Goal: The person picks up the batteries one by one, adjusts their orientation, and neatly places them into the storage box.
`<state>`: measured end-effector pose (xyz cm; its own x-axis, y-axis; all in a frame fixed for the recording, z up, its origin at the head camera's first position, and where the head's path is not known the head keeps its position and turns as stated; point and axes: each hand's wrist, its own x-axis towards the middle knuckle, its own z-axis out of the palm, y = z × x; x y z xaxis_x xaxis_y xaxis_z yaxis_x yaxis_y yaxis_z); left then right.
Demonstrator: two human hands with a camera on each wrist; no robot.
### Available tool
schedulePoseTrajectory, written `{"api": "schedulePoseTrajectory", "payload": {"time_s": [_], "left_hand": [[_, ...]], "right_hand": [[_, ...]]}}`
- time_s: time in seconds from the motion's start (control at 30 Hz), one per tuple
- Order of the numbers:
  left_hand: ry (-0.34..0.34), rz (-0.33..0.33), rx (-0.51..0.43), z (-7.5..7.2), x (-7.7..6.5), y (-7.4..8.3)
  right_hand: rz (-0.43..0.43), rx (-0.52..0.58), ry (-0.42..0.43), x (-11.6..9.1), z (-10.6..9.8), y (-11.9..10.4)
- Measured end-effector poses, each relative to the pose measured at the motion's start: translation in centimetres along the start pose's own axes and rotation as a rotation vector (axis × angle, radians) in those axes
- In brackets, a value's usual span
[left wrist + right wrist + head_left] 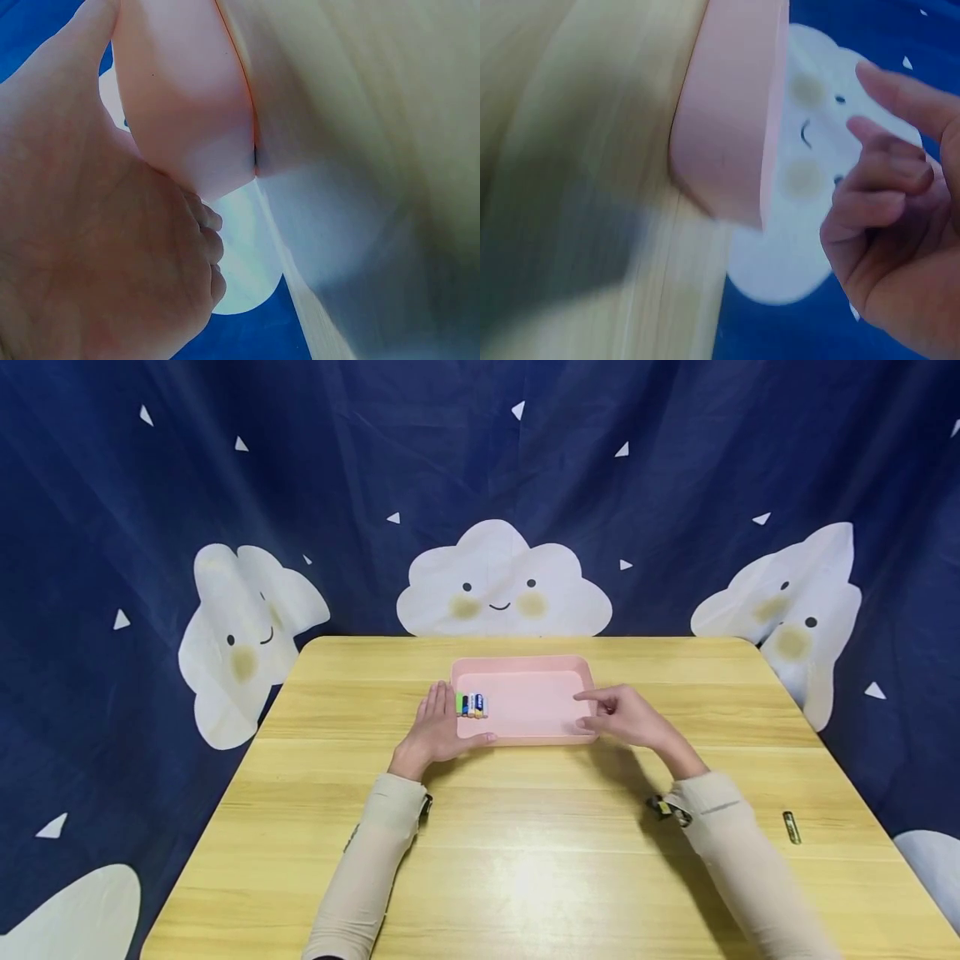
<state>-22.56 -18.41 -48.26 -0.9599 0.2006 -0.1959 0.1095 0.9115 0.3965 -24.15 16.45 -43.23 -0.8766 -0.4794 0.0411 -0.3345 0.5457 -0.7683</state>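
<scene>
A shallow pink tray (525,702) lies on the wooden table, with several batteries (471,705) side by side at its left end. My left hand (438,727) rests against the tray's left side with straight fingers, its thumb stretched along the front rim. In the left wrist view, the left palm (97,225) is beside the pink wall. Over the tray's right end hovers my right hand (626,717), thumb and index finger spread apart with nothing between them. Its other fingers (877,195) are bent in the right wrist view, apart from the tray wall.
One loose battery (792,827) lies on the table (525,860) to the right, beyond the right forearm. Behind the table's far edge hangs a dark blue curtain (337,468) with white clouds.
</scene>
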Motion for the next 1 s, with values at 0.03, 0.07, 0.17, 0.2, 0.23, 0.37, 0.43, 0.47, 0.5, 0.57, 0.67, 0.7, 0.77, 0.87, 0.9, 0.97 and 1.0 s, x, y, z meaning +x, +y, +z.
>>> {"api": "schedulePoseTrajectory", "payload": {"time_s": [0.03, 0.07, 0.17, 0.2, 0.23, 0.37, 0.43, 0.47, 0.5, 0.57, 0.67, 0.7, 0.77, 0.87, 0.9, 0.97, 1.0], "left_hand": [[-0.003, 0.0, 0.0, 0.0, 0.1, 0.0], [-0.005, -0.001, 0.001, 0.1, 0.1, 0.0], [-0.008, -0.006, 0.008, 0.1, 0.3, -0.1], [-0.009, -0.007, 0.006, 0.1, 0.3, 0.0], [-0.009, -0.008, 0.007, 0.1, 0.3, 0.0], [-0.006, -0.008, -0.003, 0.2, 0.4, 0.2], [-0.007, -0.01, 0.001, 0.3, 0.4, 0.2], [-0.009, -0.011, 0.003, 0.3, 0.4, 0.2], [-0.007, -0.009, -0.002, 0.2, 0.4, 0.2], [-0.01, -0.011, 0.003, 0.2, 0.5, 0.1], [-0.009, -0.01, 0.012, 0.1, 0.6, 0.0], [-0.008, -0.01, 0.015, 0.1, 0.6, 0.0], [-0.012, -0.015, 0.027, 0.1, 0.5, -0.1], [-0.006, -0.01, 0.01, -0.1, 0.3, 0.1], [-0.004, -0.01, 0.003, -0.1, 0.2, 0.1], [-0.003, -0.011, -0.002, -0.1, 0.1, 0.2], [0.001, -0.009, -0.007, -0.1, 0.0, 0.3]], "right_hand": [[-0.001, -0.015, -0.01, -0.7, -0.5, 0.2], [-0.005, -0.03, -0.021, -1.4, -1.0, 0.4], [-0.008, -0.065, -0.044, -3.5, -2.3, 1.0], [-0.01, -0.078, -0.052, -4.2, -2.8, 1.2], [-0.016, -0.088, -0.056, -4.9, -3.2, 1.4], [-0.044, -0.126, -0.068, -7.7, -4.4, 2.3], [-0.062, -0.131, -0.069, -9.0, -4.9, 2.8], [-0.072, -0.131, -0.071, -9.6, -5.1, 3.1], [-0.091, -0.131, -0.068, -10.2, -5.3, 3.4], [-0.115, -0.125, -0.076, -11.2, -5.6, 4.0], [-0.15, -0.117, -0.096, -12.5, -5.8, 5.0], [-0.154, -0.111, -0.108, -12.8, -5.9, 5.3], [-0.149, -0.101, -0.136, -13.5, -6.0, 5.9], [-0.12, -0.091, -0.178, -14.2, -6.1, 6.5], [-0.108, -0.086, -0.19, -14.3, -6.1, 6.7], [-0.091, -0.077, -0.21, -14.6, -6.0, 7.1], [-0.087, -0.072, -0.215, -14.8, -5.9, 7.2]]}}
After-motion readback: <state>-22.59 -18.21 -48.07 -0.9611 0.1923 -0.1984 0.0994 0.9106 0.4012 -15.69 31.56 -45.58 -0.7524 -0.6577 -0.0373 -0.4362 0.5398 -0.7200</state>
